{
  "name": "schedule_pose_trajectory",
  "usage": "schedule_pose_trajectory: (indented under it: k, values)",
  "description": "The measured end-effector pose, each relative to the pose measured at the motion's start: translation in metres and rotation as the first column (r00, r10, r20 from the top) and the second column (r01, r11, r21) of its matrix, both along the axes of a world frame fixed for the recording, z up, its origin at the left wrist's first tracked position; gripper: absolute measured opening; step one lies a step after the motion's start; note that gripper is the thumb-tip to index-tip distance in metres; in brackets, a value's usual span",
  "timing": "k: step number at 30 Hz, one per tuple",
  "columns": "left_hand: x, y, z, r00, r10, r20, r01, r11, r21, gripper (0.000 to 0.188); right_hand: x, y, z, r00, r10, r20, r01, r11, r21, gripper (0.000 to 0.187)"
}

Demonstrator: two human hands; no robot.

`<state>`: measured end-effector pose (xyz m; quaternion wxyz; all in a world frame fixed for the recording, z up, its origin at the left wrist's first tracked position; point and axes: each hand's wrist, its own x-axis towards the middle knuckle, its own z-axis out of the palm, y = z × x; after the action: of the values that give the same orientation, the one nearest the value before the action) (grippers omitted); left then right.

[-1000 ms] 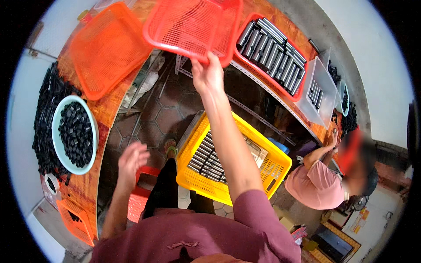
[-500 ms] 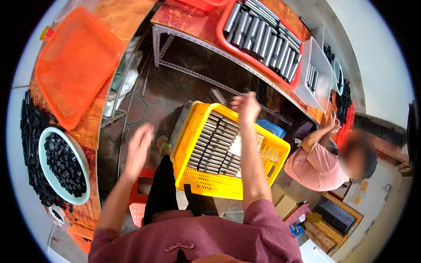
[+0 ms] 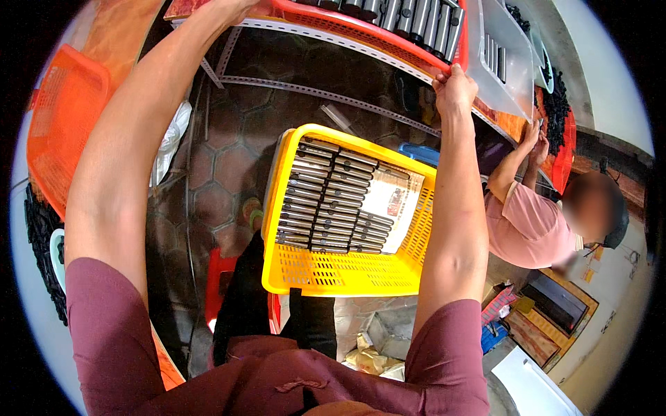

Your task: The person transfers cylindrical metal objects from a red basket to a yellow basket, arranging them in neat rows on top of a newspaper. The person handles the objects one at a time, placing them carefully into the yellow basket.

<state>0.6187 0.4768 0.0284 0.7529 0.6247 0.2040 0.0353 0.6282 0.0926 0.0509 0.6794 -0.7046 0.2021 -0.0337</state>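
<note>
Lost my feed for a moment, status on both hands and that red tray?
Right hand gripping red plastic tray edge. Left hand at its far end, out of frame. Yellow slotted crate of metal cylinders below.

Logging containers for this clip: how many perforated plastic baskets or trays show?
3: yellow basket on the person's lap, red tray gripped at top, orange tray at left. Others may be hidden.

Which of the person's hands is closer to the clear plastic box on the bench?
The right hand. It grips the corner of the red tray right beside the clear plastic box. The left hand holds the tray's far end, at the picture's top edge.
</note>
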Motion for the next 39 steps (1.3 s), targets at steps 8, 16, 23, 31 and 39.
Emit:
schedule_pose_trajectory:
  k: [8,16,23,31,39]
  values:
    - [-0.041,-0.006,0.063,0.886,-0.314,-0.342,0.456,0.448,0.769,0.024,-0.048,0.005,-0.002,0.999,0.012,0.045,-0.015,0.998,0.063,0.015]
    - [-0.067,0.03,0.007,0.967,-0.068,-0.247,0.216,0.733,0.645,0.032,-0.115,0.002,0.01,0.991,0.125,-0.054,-0.12,0.989,0.083,0.016]
    - [-0.067,0.022,0.021,0.987,-0.006,-0.158,0.11,0.747,0.656,0.054,-0.075,-0.01,0.015,0.974,0.096,-0.205,-0.151,0.951,-0.271,0.051]
    - [-0.024,0.002,0.068,0.978,-0.107,-0.177,0.164,0.922,0.351,0.067,0.022,-0.011,0.013,0.994,0.095,-0.056,-0.103,0.982,-0.16,0.076]
    - [-0.044,-0.015,0.08,0.994,-0.013,-0.109,0.03,0.988,0.148,0.043,-0.001,-0.001,0.024,0.997,0.077,0.005,-0.075,0.981,-0.178,0.072]
